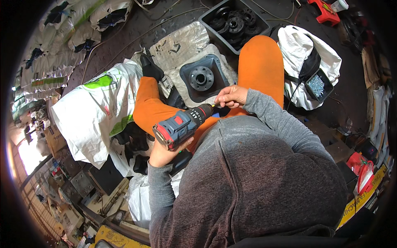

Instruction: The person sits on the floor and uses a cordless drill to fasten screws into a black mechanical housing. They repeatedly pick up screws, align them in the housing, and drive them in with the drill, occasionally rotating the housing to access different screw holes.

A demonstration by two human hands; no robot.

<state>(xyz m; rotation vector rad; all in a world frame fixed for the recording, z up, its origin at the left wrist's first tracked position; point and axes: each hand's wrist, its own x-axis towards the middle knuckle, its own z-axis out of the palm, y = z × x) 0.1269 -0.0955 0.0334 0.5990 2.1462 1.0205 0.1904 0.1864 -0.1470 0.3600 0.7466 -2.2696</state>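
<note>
My left hand [164, 154] is wrapped round the handle of a grey and red cordless drill [178, 126], which points up and to the right across my lap. At the front of its chuck, my right hand [234, 96] is closed in a pinch by the bit. Whatever is between those fingertips is too small to make out. Just beyond my hands, a grey, square, dished plastic piece [216, 63] lies on pale sacking. A round black flanged hub [201, 79] with a hole in its middle sits inside it.
A grey bin [205, 25] of black round parts stands at the far side. To the right, a small dark box [328, 89] of screws rests against a white sack [328, 56]. Another white sack [89, 120] lies left of my orange-clad legs. Cables [163, 18] cross the dark floor.
</note>
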